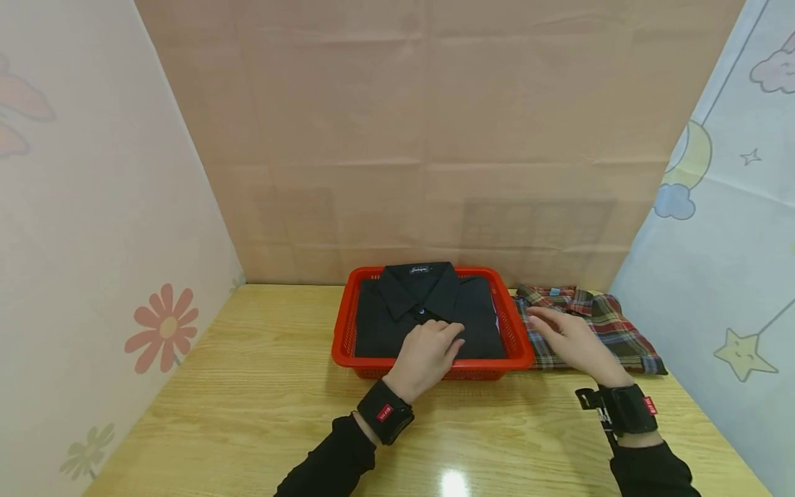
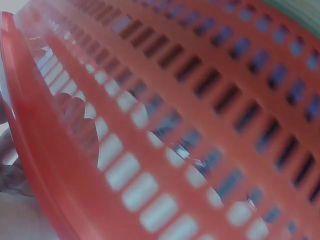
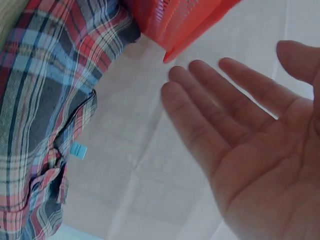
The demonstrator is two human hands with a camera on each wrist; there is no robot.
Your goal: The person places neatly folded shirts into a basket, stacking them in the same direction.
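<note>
A folded black shirt [image 1: 478,317] with its collar at the far side lies in a red plastic basket [image 1: 340,338]. My left hand [image 1: 428,348] rests on the shirt's front, fingers loosely bent, gripping nothing. To the right of the basket a folded plaid shirt [image 1: 621,331] lies on the table. My right hand [image 1: 568,338] hovers at its left part with fingers straight. In the right wrist view the right hand's palm [image 3: 240,135] is empty, with the plaid shirt [image 3: 45,100] and a basket corner [image 3: 185,25] beside it. The left wrist view shows only the blurred slotted wall of the basket [image 2: 190,100].
The wooden table [image 1: 248,386] is enclosed by a pink backdrop [image 1: 435,138] behind, a flower-printed panel [image 1: 93,241] on the left and a moon-and-star panel [image 1: 714,241] on the right. The plaid shirt lies close to the right panel.
</note>
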